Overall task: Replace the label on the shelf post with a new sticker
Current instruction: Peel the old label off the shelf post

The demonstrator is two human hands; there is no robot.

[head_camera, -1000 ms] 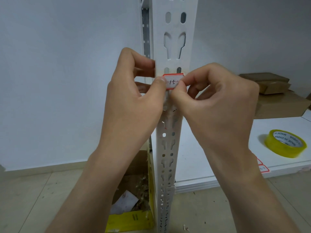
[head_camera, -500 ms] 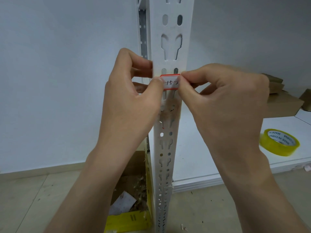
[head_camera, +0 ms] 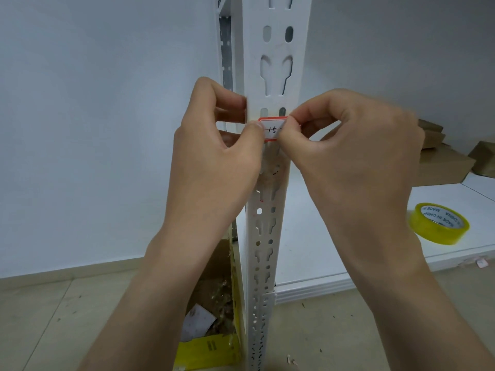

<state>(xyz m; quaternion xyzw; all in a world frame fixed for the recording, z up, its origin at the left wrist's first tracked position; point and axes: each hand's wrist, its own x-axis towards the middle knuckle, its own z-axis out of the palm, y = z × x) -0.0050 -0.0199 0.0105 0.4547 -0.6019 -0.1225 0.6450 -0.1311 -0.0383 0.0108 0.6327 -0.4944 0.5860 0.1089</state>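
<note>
centre frame, the sticker lies across the post just under a pair of oval slots, red-edged, "15" showing. my left hand curls its fingers round the post's left edge, thumb pressing the sticker's left end. my right hand pinches the right end between thumb and forefinger. i judge this the sticking-on step, close to done. the next move calls for laying that right end flat, level, then rubbing along it so it bonds.
</note>
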